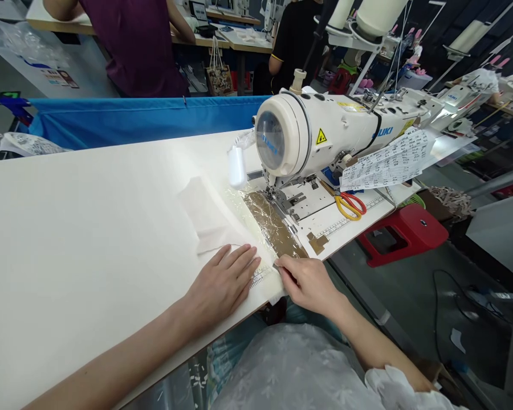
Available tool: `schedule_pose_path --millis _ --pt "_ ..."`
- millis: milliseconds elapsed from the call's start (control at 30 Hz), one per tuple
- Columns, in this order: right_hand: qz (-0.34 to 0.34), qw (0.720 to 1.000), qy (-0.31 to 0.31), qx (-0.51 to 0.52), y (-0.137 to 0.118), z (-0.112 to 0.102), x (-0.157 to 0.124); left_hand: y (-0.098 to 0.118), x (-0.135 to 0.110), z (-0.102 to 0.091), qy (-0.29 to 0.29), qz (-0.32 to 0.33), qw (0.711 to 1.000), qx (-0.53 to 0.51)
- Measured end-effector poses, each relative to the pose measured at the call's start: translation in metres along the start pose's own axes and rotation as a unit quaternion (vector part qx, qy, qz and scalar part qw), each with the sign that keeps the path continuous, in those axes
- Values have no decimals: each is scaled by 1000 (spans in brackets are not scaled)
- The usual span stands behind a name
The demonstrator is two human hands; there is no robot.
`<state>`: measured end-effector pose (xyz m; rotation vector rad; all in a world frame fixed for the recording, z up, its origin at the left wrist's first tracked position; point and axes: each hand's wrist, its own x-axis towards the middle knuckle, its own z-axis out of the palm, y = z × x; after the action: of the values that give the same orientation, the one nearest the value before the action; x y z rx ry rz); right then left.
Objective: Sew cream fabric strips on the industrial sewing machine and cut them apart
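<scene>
We press our left hand (222, 282) flat, fingers spread, on the white cloth (216, 219) lying on the table (89, 228) before the sewing machine (325, 134); our right hand (308, 282) pinches its near edge.

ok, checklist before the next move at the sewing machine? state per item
1. Left hand flat on the white fabric: ok.
2. Right hand pinching the fabric's near edge at the table rim: ok.
3. Both hands well back from the needle: ok.
4. Fabric lying smooth: not ok, a fold shows ahead of the left hand.
5. Fabric's far end under the presser foot: cannot tell, glare from clear film hides it.
6. Scissors off the fabric, on the bed to the right of the sewing machine head: ok.
</scene>
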<state>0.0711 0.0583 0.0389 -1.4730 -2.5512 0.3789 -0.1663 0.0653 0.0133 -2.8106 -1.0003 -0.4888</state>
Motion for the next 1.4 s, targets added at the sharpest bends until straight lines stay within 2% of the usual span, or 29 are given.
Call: schedule_pose_path --millis 100,233,400,567,900,1033,1133,1267,1400 --pt "1 1000 11 -7 -3 6 11 -2 1 1 8 -14 1000 10" --pt "-2 1000 29 -8 -8 16 25 -2 0 1 22 15 1000 15" --pt "13 996 83 32 -10 21 25 -1 -1 0 16 23 999 18" --pt "14 995 95 28 -11 24 27 1 -1 0 11 16 1000 8" --pt "11 999 47 -14 -15 24 36 3 -1 1 11 -4 1000 0" --pt "-15 1000 21 -16 -10 12 23 3 0 0 17 -11 1000 0" --pt "-11 1000 8 27 -2 3 9 3 0 0 12 -1 1000 4" --pt "28 991 53 117 4 4 2 7 1 2 10 8 1000 16" --pt "21 987 99 121 1 14 7 11 0 2 1 4 1000 25"
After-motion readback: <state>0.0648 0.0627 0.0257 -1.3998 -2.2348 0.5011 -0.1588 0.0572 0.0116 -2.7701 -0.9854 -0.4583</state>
